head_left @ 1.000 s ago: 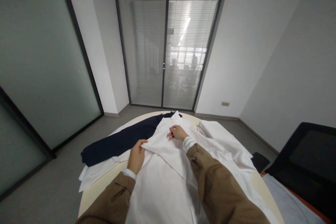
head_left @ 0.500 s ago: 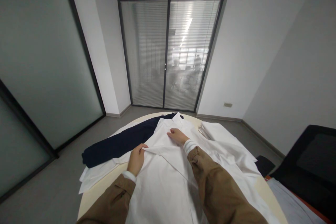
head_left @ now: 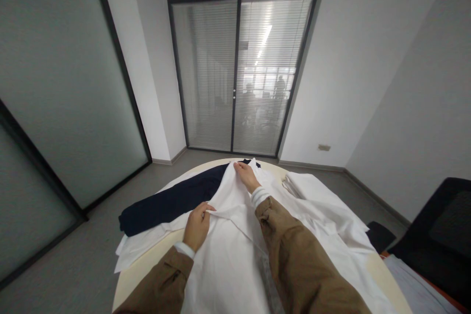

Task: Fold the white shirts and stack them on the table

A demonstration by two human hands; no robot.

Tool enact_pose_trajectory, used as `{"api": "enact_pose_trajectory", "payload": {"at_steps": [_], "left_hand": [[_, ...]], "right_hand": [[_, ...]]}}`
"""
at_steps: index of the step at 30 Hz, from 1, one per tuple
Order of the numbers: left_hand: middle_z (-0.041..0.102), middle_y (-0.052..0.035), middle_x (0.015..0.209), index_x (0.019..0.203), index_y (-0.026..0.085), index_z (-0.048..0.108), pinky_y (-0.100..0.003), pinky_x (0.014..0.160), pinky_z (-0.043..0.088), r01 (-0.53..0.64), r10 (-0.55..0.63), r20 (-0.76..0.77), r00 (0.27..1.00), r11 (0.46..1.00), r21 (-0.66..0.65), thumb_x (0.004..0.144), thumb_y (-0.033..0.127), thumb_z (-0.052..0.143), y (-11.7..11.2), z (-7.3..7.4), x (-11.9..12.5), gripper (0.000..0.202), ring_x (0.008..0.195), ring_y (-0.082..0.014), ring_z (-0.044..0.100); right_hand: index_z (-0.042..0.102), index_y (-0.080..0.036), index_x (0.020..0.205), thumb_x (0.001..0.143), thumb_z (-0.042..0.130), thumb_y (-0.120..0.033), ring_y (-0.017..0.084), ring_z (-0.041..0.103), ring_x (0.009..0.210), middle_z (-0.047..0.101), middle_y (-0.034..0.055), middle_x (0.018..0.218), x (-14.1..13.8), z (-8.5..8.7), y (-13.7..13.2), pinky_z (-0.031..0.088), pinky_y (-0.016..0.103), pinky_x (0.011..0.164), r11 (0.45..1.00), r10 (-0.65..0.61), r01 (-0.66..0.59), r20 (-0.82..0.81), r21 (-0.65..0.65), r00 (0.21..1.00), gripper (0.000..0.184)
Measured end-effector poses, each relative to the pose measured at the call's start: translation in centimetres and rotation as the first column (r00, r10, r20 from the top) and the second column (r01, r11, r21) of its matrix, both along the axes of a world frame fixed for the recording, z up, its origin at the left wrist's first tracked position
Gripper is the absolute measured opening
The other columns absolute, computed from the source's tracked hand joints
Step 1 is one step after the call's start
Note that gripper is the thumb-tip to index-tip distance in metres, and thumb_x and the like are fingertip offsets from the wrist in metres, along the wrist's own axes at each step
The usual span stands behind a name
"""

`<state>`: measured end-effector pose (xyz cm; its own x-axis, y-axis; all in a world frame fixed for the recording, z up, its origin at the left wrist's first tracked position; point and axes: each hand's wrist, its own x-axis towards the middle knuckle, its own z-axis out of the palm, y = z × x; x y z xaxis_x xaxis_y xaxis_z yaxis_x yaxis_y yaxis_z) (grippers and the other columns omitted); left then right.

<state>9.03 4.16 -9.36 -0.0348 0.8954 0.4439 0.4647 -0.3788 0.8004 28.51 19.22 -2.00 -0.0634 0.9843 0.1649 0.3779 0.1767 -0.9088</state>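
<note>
A white shirt [head_left: 228, 260] lies spread on a round cream table [head_left: 143, 270] in front of me. My left hand [head_left: 197, 225] pinches a folded edge of the shirt at its left side. My right hand [head_left: 246, 175] reaches farther out and grips the shirt's cloth near the collar. Both arms wear brown sleeves with white cuffs.
A dark navy garment [head_left: 172, 199] lies at the table's left, over another white cloth [head_left: 143, 243]. More white garments [head_left: 324, 206] lie at the right. A black chair [head_left: 437, 235] stands at the right edge. Glass doors with blinds [head_left: 239, 73] face me, with people seated behind them.
My right hand has moved farther away along the shirt toward the collar and closed on the cloth. My left hand has kept its pinch, shifting slightly right.
</note>
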Motion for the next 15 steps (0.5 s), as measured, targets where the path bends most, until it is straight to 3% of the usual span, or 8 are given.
{"api": "enact_pose_trajectory", "payload": {"at_steps": [3,5,7,9,11,13,15], "left_hand": [[0.070,-0.0062,0.089,0.085,0.019,0.068,-0.035,0.083,0.046,-0.039,0.044,0.086,0.995,0.998,-0.056,0.087,0.028,0.038,0.2,0.1,-0.2,0.032,0.089,-0.0238,0.063],[0.071,-0.0069,0.089,0.082,0.019,0.069,-0.036,0.085,0.045,-0.083,0.096,0.132,0.987,0.992,-0.099,0.090,0.036,0.035,0.4,0.1,-0.3,0.039,0.091,-0.0252,0.063],[0.072,-0.0075,0.087,0.081,0.018,0.071,-0.037,0.083,0.046,-0.135,0.157,0.141,0.977,0.979,-0.154,0.089,0.043,0.040,0.7,0.0,-0.3,0.040,0.087,-0.0258,0.064],[0.073,-0.0075,0.087,0.085,0.017,0.072,-0.036,0.077,0.047,-0.164,0.188,0.124,0.974,0.969,-0.186,0.083,0.042,0.049,0.9,-0.2,-0.3,0.034,0.075,-0.0238,0.063],[0.072,-0.0066,0.084,0.091,0.015,0.073,-0.034,0.072,0.048,-0.161,0.184,0.107,0.977,0.968,-0.190,0.077,0.034,0.053,1.0,-0.4,-0.2,0.031,0.065,-0.0205,0.060],[0.070,-0.0049,0.077,0.096,0.014,0.073,-0.033,0.069,0.047,-0.158,0.177,0.101,0.979,0.972,-0.173,0.074,0.029,0.054,1.0,-0.5,-0.3,0.032,0.061,-0.0187,0.057],[0.066,-0.0034,0.071,0.099,0.013,0.073,-0.032,0.068,0.047,-0.151,0.168,0.104,0.980,0.977,-0.153,0.076,0.029,0.053,1.0,-0.7,-0.3,0.035,0.060,-0.0177,0.055]], "right_hand": [[0.051,-0.021,0.136,0.092,0.046,-0.042,0.017,0.060,0.102,0.067,0.0063,0.113,-0.3,-0.2,0.1,0.047,0.027,0.086,0.999,0.044,-0.044,0.007,-0.032,0.999,0.049],[0.043,-0.020,0.143,0.088,0.054,-0.037,0.016,0.062,0.095,0.066,0.0079,0.113,0.1,-0.7,-0.1,0.048,0.025,0.081,0.993,0.062,-0.056,0.057,-0.107,0.996,0.058],[0.046,-0.017,0.140,0.085,0.060,-0.035,0.016,0.062,0.085,0.067,0.0094,0.106,1.0,-1.2,-0.4,0.049,0.025,0.074,0.976,0.083,-0.053,0.136,-0.213,0.987,0.060],[0.060,-0.015,0.124,0.079,0.067,-0.036,0.016,0.061,0.075,0.069,0.0084,0.091,2.4,-1.6,-0.8,0.048,0.026,0.066,0.939,0.139,-0.055,0.229,-0.338,0.963,0.050],[0.070,-0.014,0.095,0.069,0.076,-0.037,0.017,0.058,0.064,0.067,0.0057,0.073,4.0,-1.8,-1.3,0.045,0.027,0.059,0.889,0.230,-0.072,0.306,-0.451,0.924,0.035],[0.068,-0.014,0.071,0.056,0.085,-0.033,0.016,0.055,0.057,0.063,0.0029,0.061,5.3,-1.9,-1.7,0.041,0.026,0.055,0.851,0.313,-0.096,0.352,-0.516,0.882,0.030],[0.064,-0.014,0.063,0.052,0.088,-0.029,0.014,0.052,0.054,0.059,0.0002,0.055,6.3,-1.7,-2.1,0.039,0.025,0.054,0.850,0.345,-0.115,0.377,-0.514,0.860,0.030]]}}
